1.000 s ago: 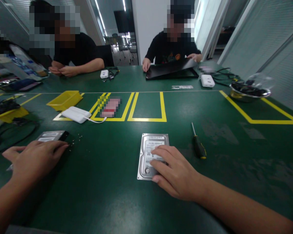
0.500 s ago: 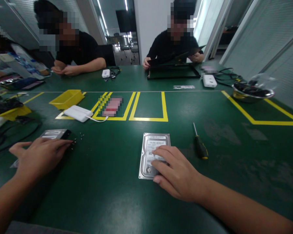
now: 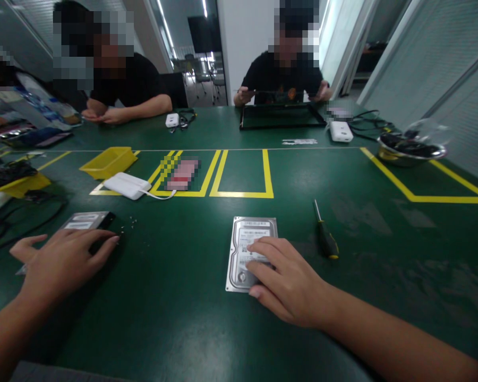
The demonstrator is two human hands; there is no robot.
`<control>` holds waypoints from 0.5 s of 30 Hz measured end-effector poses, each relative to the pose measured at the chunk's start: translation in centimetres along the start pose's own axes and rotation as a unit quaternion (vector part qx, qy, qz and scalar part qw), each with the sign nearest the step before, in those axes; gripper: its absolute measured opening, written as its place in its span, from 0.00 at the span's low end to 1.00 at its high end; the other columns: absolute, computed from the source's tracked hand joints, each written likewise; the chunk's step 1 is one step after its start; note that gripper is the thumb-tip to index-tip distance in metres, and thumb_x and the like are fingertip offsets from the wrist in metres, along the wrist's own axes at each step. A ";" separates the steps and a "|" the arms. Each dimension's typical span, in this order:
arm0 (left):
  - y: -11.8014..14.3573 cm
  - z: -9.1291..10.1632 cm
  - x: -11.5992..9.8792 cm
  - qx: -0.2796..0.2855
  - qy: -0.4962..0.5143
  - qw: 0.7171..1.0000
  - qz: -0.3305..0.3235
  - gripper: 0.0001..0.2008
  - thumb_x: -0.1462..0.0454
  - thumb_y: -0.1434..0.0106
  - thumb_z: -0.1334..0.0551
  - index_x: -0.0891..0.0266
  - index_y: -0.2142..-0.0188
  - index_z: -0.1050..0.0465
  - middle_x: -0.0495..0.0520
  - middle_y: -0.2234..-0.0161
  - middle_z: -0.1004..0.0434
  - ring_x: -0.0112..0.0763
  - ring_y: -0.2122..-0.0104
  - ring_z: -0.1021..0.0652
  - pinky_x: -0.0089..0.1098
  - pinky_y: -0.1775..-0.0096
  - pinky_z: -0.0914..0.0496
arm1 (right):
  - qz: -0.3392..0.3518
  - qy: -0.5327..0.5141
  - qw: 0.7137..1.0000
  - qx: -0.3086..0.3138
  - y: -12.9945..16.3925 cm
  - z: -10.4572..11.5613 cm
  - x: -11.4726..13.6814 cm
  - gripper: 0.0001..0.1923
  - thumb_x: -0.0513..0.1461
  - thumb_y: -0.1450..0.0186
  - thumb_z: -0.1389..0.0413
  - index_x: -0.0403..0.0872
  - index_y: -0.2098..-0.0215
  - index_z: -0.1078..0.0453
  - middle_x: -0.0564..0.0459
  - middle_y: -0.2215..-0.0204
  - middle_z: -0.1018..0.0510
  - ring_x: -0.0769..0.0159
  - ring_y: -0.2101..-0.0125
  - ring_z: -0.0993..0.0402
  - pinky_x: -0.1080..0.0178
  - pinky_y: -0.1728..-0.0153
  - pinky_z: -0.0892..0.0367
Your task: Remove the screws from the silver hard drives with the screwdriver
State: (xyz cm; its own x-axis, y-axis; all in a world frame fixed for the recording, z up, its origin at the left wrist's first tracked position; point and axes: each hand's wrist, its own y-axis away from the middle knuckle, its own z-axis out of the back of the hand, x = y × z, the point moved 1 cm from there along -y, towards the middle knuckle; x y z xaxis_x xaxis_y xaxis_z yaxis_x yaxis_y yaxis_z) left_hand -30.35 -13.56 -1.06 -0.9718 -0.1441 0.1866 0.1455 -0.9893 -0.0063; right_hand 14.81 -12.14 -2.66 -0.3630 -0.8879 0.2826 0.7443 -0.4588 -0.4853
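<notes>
While my right hand [image 3: 289, 284] lies flat with spread fingers on the near half of the hard drive [image 3: 250, 249], mid-table just left of the screwdriver [image 3: 324, 237], nothing is gripped. My left hand [image 3: 66, 260] rests open on a second drive [image 3: 83, 220] beside loose screws [image 3: 128, 226]. I judge the drive dense, rigid, smooth-topped and shock-sensitive; best taken by its long side edges.

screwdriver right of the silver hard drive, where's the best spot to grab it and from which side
Probably by the black handle with the yellow end, coming from above with the right hand. The screwdriver lies flat on the green table, thin shaft pointing away and thick handle nearest the person. Bare table lies on both sides, so fingers can pinch across the handle; the hard drive sits apart on its left.
</notes>
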 end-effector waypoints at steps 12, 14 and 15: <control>1.4 1.7 -2.9 0.016 -0.081 0.997 -0.008 0.23 0.55 0.30 0.55 0.64 0.52 0.26 0.63 0.52 0.21 0.52 0.53 0.24 0.45 0.54 0.39 | -0.001 0.001 1.000 0.006 0.0 -0.1 -0.1 0.13 0.42 0.32 0.47 0.41 0.56 0.28 0.39 0.49 0.28 0.51 0.47 0.35 0.48 0.47 0.37; 1.3 2.2 -3.5 0.028 -0.051 0.997 -0.041 0.20 0.58 0.30 0.54 0.67 0.56 0.27 0.65 0.55 0.21 0.51 0.55 0.24 0.43 0.55 0.37 | -0.002 0.001 1.000 0.009 0.0 -0.1 -0.1 0.13 0.42 0.32 0.47 0.41 0.56 0.29 0.39 0.49 0.28 0.51 0.47 0.35 0.48 0.47 0.37; 1.1 2.2 -3.7 0.023 -0.039 0.998 -0.036 0.18 0.58 0.30 0.53 0.66 0.59 0.27 0.65 0.58 0.21 0.51 0.56 0.24 0.42 0.55 0.37 | -0.003 0.001 1.000 0.010 0.0 -0.1 -0.1 0.13 0.42 0.32 0.47 0.41 0.56 0.29 0.39 0.49 0.29 0.51 0.46 0.36 0.48 0.47 0.38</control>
State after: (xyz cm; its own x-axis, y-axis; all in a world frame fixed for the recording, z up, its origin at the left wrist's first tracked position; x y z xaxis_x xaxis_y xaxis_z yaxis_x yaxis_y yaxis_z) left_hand -26.16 -14.08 0.39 -0.9631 -0.0688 0.2601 0.0860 -0.9948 0.0554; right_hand 14.75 -12.04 -2.80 -0.3680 -0.8856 0.2834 0.7539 -0.4626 -0.4665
